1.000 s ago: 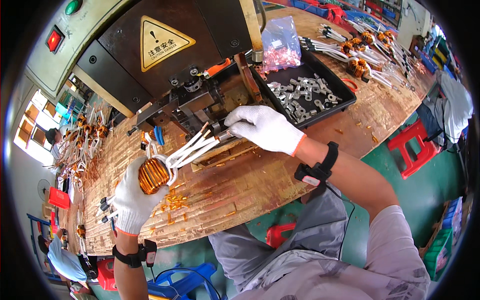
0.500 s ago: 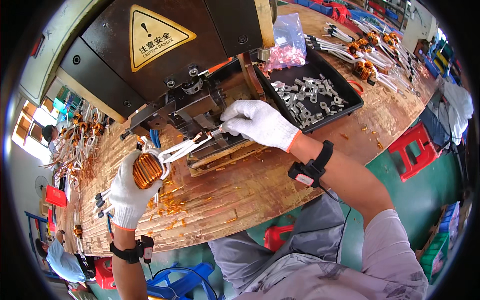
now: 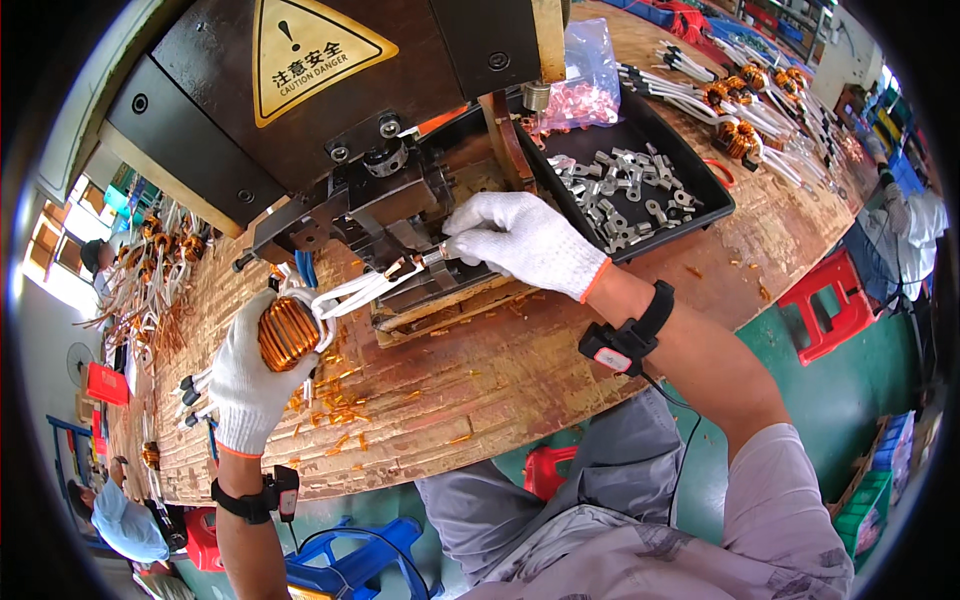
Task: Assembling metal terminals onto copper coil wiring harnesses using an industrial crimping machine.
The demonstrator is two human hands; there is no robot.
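My left hand, in a white knit glove, is closed around a copper-wound toroidal coil. White sleeved leads run from the coil to the right, toward the tooling of a dark press machine. At their bare copper ends sits a silver cable lug. My gloved right hand pinches this lug with thumb and forefinger, right at the machine's jaws. The far end of the lug is hidden by the fingers. Dark-tipped leads stick out to the left of my left hand.
A black tray of loose silver lugs stands right of the machine, with a clear bag of copper-coloured pieces. Finished-looking coils lie at the far right, more coils at left. Orange scraps litter the wooden table.
The view has shifted slightly. Both hands keep their grip, and the coil, leads and lug stay at nearly the same place by the machine.
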